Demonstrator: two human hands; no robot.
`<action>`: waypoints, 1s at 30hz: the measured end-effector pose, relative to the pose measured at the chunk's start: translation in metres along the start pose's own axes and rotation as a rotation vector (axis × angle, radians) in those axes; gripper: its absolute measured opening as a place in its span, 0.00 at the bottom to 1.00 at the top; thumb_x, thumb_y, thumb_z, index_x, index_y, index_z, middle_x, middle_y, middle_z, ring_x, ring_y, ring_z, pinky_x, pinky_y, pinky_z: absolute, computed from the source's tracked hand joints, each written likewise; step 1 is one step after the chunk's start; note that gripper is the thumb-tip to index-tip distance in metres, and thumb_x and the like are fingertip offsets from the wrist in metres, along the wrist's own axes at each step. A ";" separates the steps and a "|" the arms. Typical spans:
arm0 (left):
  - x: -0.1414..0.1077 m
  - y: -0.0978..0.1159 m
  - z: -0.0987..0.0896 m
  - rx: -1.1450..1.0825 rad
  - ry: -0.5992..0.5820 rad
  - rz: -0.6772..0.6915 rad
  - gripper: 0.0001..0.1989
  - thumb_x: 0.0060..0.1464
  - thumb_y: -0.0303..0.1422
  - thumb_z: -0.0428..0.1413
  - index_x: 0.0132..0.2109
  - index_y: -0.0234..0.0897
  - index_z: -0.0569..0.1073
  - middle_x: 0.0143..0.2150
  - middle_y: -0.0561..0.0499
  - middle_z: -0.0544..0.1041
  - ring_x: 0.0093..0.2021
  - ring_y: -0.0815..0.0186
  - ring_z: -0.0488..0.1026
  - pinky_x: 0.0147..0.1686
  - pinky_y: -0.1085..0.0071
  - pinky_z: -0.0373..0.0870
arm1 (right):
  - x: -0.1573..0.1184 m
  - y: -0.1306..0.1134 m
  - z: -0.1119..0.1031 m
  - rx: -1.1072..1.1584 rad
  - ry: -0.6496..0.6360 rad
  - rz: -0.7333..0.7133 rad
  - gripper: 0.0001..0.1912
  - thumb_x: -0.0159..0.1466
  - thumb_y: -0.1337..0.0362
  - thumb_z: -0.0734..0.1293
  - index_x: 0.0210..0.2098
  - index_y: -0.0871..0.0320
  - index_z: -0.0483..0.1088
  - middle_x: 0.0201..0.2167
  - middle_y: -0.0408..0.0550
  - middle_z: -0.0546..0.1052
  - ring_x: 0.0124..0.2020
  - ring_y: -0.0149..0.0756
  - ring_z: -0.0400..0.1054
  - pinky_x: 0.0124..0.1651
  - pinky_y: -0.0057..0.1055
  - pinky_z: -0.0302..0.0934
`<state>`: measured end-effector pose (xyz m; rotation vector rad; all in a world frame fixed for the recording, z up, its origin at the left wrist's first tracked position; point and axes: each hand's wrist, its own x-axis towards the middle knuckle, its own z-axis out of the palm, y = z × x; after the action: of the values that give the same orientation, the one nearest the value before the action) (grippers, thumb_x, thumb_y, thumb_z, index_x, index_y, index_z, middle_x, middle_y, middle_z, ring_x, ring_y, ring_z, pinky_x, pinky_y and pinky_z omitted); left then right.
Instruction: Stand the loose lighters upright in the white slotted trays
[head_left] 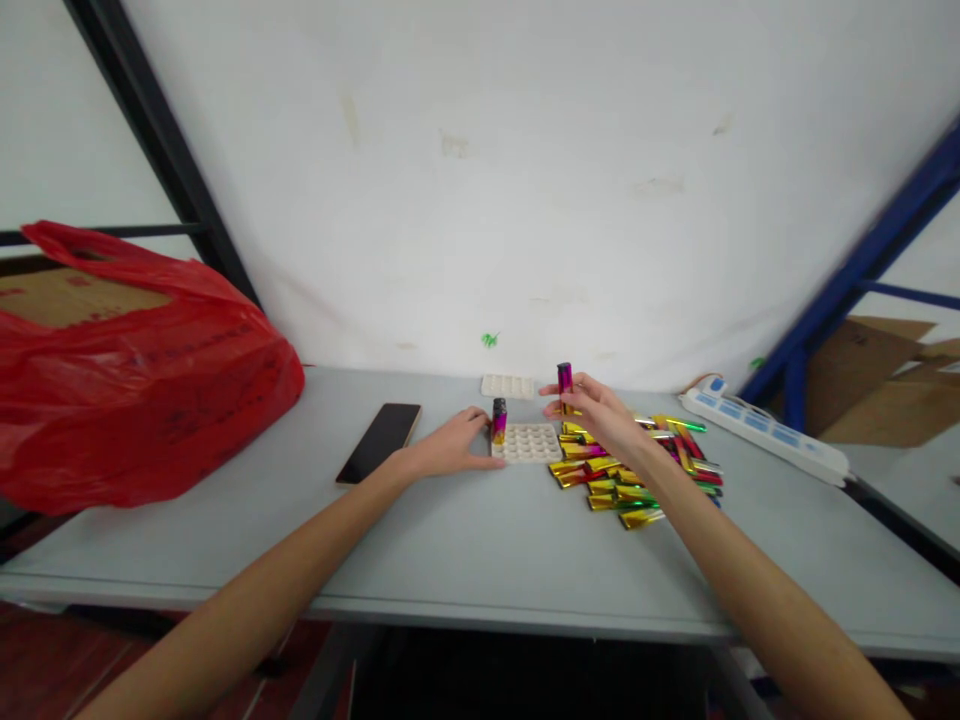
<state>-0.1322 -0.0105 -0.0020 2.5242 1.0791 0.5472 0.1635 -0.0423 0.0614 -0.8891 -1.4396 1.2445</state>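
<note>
A white tray with rows of round holes [534,443] lies on the grey table. Purple and gold lighters [499,422] stand upright along its left side. My left hand [456,443] rests at the tray's left edge, thumb and fingers apart, with nothing in its grip. My right hand [592,408] pinches an upright purple lighter [565,385] above the tray's right back corner. Under and beside my right forearm lies a pile of shiny lighters [637,470], mostly gold, with some red, green and purple.
A second white tray [508,386] lies by the wall. A black phone [381,442] is left of my left hand. A red plastic bag [150,380] fills the far left. At the right are a white power strip [765,432] and a cardboard box [885,385] beyond the blue frame.
</note>
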 end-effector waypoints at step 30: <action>0.000 0.004 0.002 -0.012 0.012 -0.009 0.38 0.60 0.63 0.63 0.62 0.37 0.75 0.64 0.36 0.76 0.66 0.42 0.74 0.71 0.52 0.70 | 0.006 0.052 0.037 -0.687 0.314 -0.200 0.23 0.70 0.48 0.62 0.22 0.51 0.59 0.19 0.40 0.64 0.26 0.35 0.60 0.33 0.34 0.48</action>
<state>-0.1291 -0.0128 -0.0016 2.5080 1.0876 0.5654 0.1226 -0.0356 0.0130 -1.2862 -1.6643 0.4197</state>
